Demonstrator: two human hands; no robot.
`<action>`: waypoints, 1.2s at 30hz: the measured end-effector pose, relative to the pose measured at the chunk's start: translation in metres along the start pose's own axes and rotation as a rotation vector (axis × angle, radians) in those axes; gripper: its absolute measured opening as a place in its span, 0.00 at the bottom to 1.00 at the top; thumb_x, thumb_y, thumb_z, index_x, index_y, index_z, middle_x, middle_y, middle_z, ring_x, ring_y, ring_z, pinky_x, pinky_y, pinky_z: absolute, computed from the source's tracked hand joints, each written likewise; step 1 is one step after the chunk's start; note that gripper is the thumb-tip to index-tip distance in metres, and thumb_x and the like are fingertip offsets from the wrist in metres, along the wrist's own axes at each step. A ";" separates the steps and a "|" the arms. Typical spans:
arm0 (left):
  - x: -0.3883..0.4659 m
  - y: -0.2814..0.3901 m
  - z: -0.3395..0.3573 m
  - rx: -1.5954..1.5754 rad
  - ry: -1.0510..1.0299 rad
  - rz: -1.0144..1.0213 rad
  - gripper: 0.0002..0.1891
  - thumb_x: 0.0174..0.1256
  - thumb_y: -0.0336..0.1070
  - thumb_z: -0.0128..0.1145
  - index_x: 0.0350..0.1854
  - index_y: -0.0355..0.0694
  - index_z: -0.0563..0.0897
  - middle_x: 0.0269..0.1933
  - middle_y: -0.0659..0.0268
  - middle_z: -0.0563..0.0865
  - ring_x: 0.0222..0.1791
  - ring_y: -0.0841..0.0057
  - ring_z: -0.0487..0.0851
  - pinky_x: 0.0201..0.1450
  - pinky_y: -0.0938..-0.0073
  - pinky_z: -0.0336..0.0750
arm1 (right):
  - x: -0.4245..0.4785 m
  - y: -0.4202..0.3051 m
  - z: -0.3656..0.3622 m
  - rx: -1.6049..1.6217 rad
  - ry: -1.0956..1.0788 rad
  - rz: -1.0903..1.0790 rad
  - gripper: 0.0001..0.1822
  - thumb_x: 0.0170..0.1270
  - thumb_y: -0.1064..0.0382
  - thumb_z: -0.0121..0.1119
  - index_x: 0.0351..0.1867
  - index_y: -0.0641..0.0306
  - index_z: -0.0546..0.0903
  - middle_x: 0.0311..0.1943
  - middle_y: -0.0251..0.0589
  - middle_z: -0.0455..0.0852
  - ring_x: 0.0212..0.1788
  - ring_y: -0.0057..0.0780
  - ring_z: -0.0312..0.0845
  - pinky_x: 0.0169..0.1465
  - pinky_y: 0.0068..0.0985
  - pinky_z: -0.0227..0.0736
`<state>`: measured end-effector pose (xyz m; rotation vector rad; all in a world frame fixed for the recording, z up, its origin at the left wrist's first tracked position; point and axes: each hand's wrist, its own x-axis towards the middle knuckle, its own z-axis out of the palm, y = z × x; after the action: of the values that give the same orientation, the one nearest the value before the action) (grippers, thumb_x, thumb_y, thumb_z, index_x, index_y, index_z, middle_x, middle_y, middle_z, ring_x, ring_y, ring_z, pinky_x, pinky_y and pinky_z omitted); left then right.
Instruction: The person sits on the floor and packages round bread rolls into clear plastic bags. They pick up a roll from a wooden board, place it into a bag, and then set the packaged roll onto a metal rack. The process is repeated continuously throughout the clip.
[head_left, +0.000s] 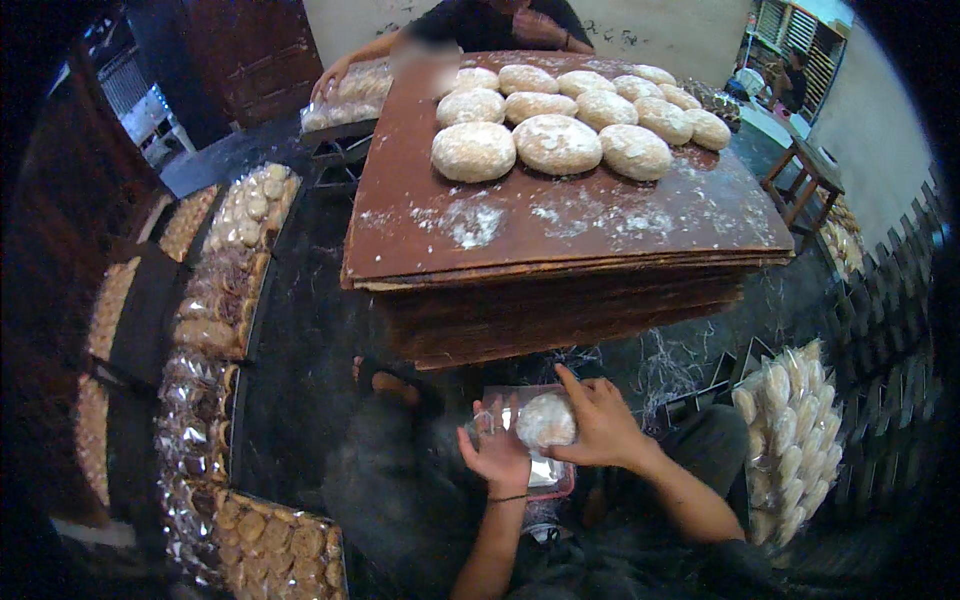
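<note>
My right hand (607, 424) grips a round, flour-dusted bun (546, 421) between thumb and fingers, with the index finger stretched out. Just left of it is my left hand (501, 450), palm up and fingers spread, supporting a clear plastic bag (499, 405) that lies across the fingers. How far the bun sits inside the bag cannot be made out. Below both hands, a pink-rimmed tray (568, 480) with shiny clear plastic in it shows partly; my left wrist hides some of it. Ahead, several floured oval buns (559, 144) rest in rows on a brown board (420, 232).
The board tops a stack of boards (562, 322). Trays of bagged bread (210, 300) line the left floor; bagged cookies (277, 551) stand lower left. Bagged pale buns (791, 442) are by my right knee. Across the stack sits another person (487, 22). A wooden stool (810, 176) stands right.
</note>
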<state>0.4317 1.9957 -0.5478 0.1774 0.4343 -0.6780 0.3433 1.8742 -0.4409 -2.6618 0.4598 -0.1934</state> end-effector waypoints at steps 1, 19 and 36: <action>0.006 0.001 -0.011 -0.048 0.041 -0.042 0.30 0.57 0.61 0.51 0.57 0.46 0.72 0.63 0.59 0.70 0.64 0.55 0.64 0.65 0.49 0.57 | 0.002 -0.005 0.011 0.001 0.045 -0.020 0.58 0.36 0.42 0.69 0.66 0.71 0.54 0.45 0.57 0.76 0.48 0.55 0.69 0.55 0.41 0.63; -0.023 -0.003 0.019 0.167 0.039 -0.095 0.37 0.57 0.65 0.47 0.64 0.46 0.65 0.66 0.61 0.66 0.65 0.60 0.62 0.65 0.41 0.51 | 0.000 -0.015 -0.001 0.715 0.371 0.098 0.09 0.54 0.67 0.60 0.36 0.69 0.83 0.33 0.44 0.79 0.39 0.32 0.76 0.43 0.27 0.70; -0.057 -0.061 0.062 0.359 -0.327 -0.293 0.35 0.58 0.56 0.49 0.64 0.41 0.62 0.64 0.53 0.66 0.65 0.52 0.63 0.64 0.37 0.54 | -0.178 -0.015 -0.005 0.062 -0.196 -0.153 0.21 0.52 0.64 0.57 0.50 0.64 0.75 0.39 0.48 0.78 0.44 0.43 0.76 0.42 0.38 0.75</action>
<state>0.3734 1.9623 -0.4685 0.3401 0.0187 -1.0530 0.1804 1.9472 -0.4414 -2.6215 0.1852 0.0079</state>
